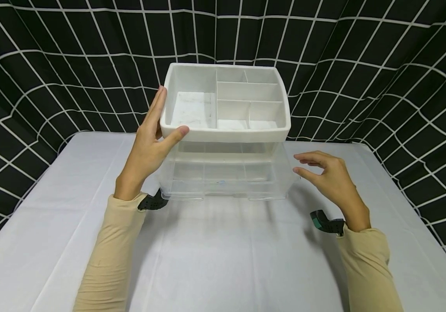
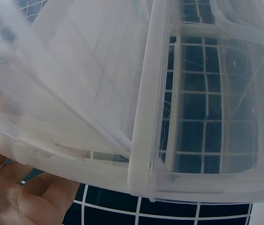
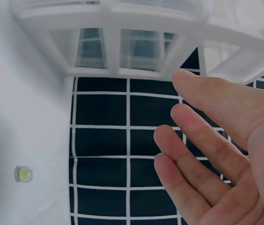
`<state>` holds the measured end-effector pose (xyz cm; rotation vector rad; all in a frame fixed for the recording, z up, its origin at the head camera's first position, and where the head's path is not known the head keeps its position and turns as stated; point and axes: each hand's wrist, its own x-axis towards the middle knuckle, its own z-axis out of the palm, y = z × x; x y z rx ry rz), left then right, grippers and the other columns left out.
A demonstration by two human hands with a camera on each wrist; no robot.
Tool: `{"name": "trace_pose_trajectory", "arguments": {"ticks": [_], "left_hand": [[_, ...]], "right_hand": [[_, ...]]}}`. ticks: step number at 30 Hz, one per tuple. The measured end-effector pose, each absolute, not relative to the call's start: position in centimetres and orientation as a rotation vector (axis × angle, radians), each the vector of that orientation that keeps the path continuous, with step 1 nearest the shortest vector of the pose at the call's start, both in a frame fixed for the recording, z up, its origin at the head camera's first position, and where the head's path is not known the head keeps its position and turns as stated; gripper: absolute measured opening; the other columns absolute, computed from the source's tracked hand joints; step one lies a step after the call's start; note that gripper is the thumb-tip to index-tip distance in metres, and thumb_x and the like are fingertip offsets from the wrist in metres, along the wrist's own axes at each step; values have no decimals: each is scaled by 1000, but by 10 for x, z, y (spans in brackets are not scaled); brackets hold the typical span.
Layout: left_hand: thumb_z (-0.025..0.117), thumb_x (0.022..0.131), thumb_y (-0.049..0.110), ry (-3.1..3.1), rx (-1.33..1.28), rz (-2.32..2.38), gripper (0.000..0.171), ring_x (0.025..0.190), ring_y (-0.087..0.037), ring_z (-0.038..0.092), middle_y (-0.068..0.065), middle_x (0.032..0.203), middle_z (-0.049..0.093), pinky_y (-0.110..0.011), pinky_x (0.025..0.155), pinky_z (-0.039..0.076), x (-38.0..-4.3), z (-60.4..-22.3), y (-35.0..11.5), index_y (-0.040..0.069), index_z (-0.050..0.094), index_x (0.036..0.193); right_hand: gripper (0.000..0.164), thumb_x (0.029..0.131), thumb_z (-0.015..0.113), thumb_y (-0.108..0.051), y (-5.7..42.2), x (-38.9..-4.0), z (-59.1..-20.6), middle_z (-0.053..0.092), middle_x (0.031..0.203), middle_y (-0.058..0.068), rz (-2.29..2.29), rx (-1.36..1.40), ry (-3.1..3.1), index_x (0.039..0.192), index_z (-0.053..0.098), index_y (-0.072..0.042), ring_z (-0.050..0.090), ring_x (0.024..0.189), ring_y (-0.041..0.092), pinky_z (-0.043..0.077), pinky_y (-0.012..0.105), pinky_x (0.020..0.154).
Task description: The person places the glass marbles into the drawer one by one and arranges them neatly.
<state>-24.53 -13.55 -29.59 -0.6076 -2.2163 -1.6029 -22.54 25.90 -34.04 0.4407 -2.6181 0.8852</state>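
Observation:
A desk organizer stands on the white table, with a white compartmented top tray [image 1: 226,134] and clear drawers [image 1: 223,188] below. My left hand [image 1: 146,145] holds the tray's left side, its thumb over the front rim and its fingers along the side. In the left wrist view, part of that hand [image 2: 26,197] shows beside the pale rim [image 2: 143,108] and clear plastic. My right hand [image 1: 326,175] hovers apart from the organizer's right side, thumb and fingers spread, holding nothing. The right wrist view shows its fingers [image 3: 193,159] near the white frame [image 3: 146,18].
The white-covered table [image 1: 223,260] extends around the organizer. A black cloth with white grid lines [image 1: 90,78] hangs behind and at the sides. A small round clear thing with a yellowish middle [image 3: 23,174] lies on the white surface in the right wrist view.

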Motion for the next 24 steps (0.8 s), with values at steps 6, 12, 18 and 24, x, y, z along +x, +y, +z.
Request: {"name": "trace_pose_trajectory", "arguments": {"ticks": [6,12,18,24], "left_hand": [[68,95,14,-2206,-616,-1598,84,136,-20,45,13,167,7,-20,99,46,-246,-296,-136,24,16,159],[67,95,14,-2206,-614,-1597,83,135,-20,46,14,166,7,-19,98,46,-246,-296,-136,25,16,159],[68,95,15,-2216,-609,-1589,83,134,-20,47,15,166,7,-19,98,46,-246,-296,-135,25,16,159],[68,95,15,-2223,-603,-1580,83,132,-20,48,14,166,7,-19,97,46,-246,-296,-135,25,16,159]], "right_hand": [[30,86,78,-13,262,-230,-345,73,110,15,911,420,-2648,114,73,-5,69,102,35,44,7,84],[31,87,77,-15,265,-233,-350,73,111,18,933,397,-2689,115,73,-4,69,103,39,50,26,89],[30,87,77,-13,270,-237,-358,73,112,19,918,379,-2717,116,72,-3,69,104,39,47,16,85],[28,88,75,-8,273,-241,-366,72,112,21,910,382,-2731,115,72,0,68,104,41,52,49,89]]}}
